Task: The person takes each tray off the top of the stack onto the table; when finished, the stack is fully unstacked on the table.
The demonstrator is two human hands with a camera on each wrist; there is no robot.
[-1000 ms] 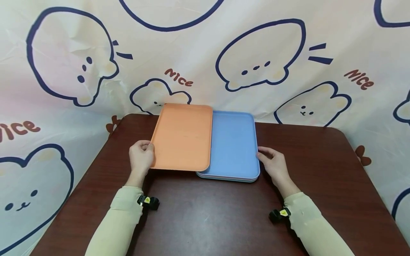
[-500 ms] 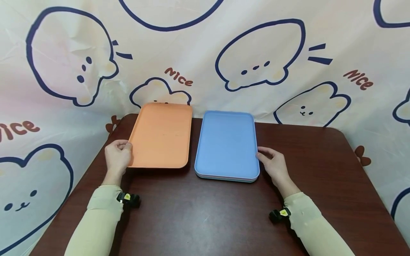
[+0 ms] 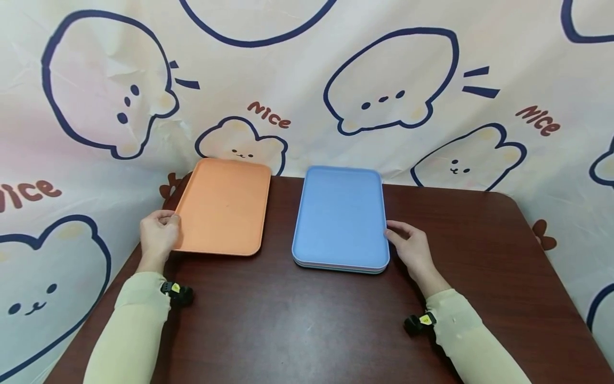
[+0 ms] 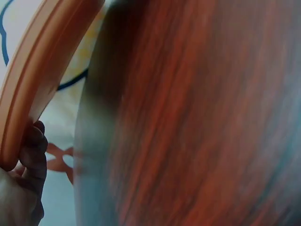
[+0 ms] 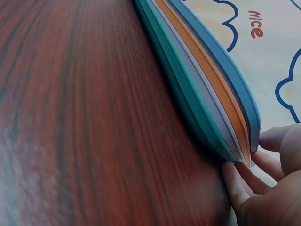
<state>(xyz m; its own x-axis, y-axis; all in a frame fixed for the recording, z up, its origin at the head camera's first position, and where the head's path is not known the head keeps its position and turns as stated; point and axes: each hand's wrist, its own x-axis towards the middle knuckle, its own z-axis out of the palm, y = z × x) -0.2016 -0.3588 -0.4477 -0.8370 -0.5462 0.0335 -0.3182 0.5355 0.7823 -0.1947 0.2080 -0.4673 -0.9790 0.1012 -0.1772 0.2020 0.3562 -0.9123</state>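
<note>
In the head view, an orange tray [image 3: 223, 208] is on the left, held a little above the table. My left hand [image 3: 159, 234] pinches its left edge; the left wrist view has the fingers [image 4: 34, 153] under the rim. To the right lies a stack topped by a blue tray [image 3: 341, 217]. Seen from the right wrist, the stack also has an orange tray [image 5: 207, 59], a lavender tray [image 5: 196, 75] and a green tray [image 5: 188, 106] at the bottom. My right hand [image 3: 411, 248] touches the stack's right side with its fingertips, not wrapped around it.
Everything is on a dark brown wooden table [image 3: 297, 325] with rounded far corners. A pale cloth backdrop [image 3: 307, 80] with cartoon outlines surrounds its back and sides. A strap with a small black device [image 3: 178, 293] sits on each wrist.
My left hand has carried the orange tray leftward, off the blue tray, so a strip of table now shows between it and the stack. My right hand has stayed at the stack's side.
</note>
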